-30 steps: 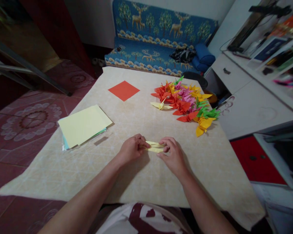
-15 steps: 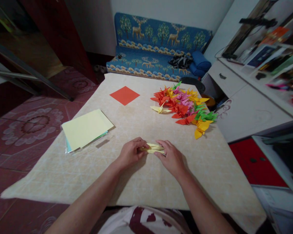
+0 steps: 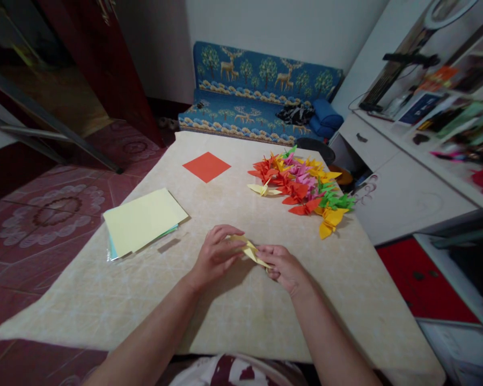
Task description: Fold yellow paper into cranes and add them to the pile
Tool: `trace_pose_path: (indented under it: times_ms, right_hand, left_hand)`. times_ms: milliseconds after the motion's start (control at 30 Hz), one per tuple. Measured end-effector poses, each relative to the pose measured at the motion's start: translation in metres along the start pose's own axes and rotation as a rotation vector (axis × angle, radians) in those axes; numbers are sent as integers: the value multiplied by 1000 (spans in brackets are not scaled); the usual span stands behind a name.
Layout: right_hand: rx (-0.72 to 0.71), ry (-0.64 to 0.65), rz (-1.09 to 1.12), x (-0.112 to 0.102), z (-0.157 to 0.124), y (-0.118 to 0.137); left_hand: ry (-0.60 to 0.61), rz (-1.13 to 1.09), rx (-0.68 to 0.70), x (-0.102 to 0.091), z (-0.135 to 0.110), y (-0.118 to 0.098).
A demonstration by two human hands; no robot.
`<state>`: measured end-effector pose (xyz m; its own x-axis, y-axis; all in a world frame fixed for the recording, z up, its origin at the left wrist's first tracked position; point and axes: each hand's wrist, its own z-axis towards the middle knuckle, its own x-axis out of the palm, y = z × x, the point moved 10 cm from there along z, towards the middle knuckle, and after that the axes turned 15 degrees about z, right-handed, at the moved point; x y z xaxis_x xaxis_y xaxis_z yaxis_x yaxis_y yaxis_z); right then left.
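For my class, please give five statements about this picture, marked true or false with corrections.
1. The right hand holds a folded piece of pale yellow paper. True.
2. The heap of multicoloured folded-paper birds includes red and green ones. True.
3. The square sheet of red-orange paper lies under that heap. False: it lies apart, flat on the cream patterned tablecloth.
4. The left hand rests on that square. False: it is at the folded piece's other end.
5. The stack of flat paper sheets is pale yellow on top. True.

Left grip (image 3: 215,254) loosely curled, right grip (image 3: 283,265) pinched, forearms (image 3: 156,316) convergent.
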<state>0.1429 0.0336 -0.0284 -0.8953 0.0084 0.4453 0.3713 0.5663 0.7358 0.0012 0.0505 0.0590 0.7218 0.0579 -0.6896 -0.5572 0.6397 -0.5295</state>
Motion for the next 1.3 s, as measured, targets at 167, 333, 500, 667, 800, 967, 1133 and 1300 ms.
trace_pose_path:
  times_ms: [167, 333, 500, 667, 800, 967, 1133, 1300]
  right_hand:
    - [3, 82, -32, 11, 5, -8]
    - [-412, -189, -71, -18, 1, 18]
    - [-743, -100, -304, 4, -21, 41]
    - [-921, -165, -551, 22, -36, 51]
    - [-927, -230, -565, 20, -35, 49]
    - [-857, -284, -485, 8, -29, 44]
    - [-852, -284, -432, 5, -28, 44]
    - [-903, -279, -440, 5, -30, 45]
  left_hand:
    - [32, -21, -72, 4, 4, 8]
    - [58, -82, -137, 4, 5, 10]
    - [79, -93, -163, 9, 4, 10]
    - [98, -95, -163, 14, 2, 11]
    - [97, -85, -140, 15, 1, 11]
    - [77, -85, -79, 13, 2, 5]
    - [89, -114, -78, 15, 3, 4]
    - [75, -86, -65, 15, 2, 5]
